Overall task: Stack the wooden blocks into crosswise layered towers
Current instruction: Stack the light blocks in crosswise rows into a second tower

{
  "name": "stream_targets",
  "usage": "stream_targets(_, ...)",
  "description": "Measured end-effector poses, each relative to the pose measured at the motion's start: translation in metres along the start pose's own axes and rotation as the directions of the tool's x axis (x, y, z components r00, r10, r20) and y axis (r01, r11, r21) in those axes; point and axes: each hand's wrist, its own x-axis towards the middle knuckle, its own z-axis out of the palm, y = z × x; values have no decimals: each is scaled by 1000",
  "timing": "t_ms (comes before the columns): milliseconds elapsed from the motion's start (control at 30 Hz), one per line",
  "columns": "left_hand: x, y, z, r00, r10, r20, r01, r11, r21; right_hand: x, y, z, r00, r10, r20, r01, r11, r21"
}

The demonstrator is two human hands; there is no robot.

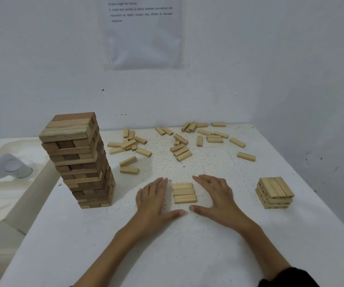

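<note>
Lower centre of the frame: my left hand (153, 198) and right hand (215, 195) lie flat, fingers straight, either side of a three-block layer (184, 193).

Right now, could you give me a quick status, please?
Left hand, right hand open, either side of three-block row. Loose blocks beyond. Nothing blocking.

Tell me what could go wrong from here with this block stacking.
1. The tall tower of darker wooden blocks stands close beside the left hand; reaching past it for the scattered pale loose blocks could knock it over.
2. The row of three pale wooden blocks between the left hand and the right hand has ends that look not quite flush; a crosswise layer on top may sit crooked.
</note>
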Motion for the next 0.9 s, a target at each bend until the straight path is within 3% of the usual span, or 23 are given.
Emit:
stream_targets(233, 25, -14, -4, 975, 145, -169, -162, 982, -92, 20, 2, -3, 997, -71, -5, 71, 995, 69)
stream_targets(533, 32, 4, -22, 886, 354, -298, -374, 928, -9, 10, 2, -37, 972, -214, -101, 223, 970, 92)
stream_targets(900, 63, 113, -12, 789, 514, -336, -546, 838, 1, -32, 51, -135, 990, -84, -116, 95, 991, 89)
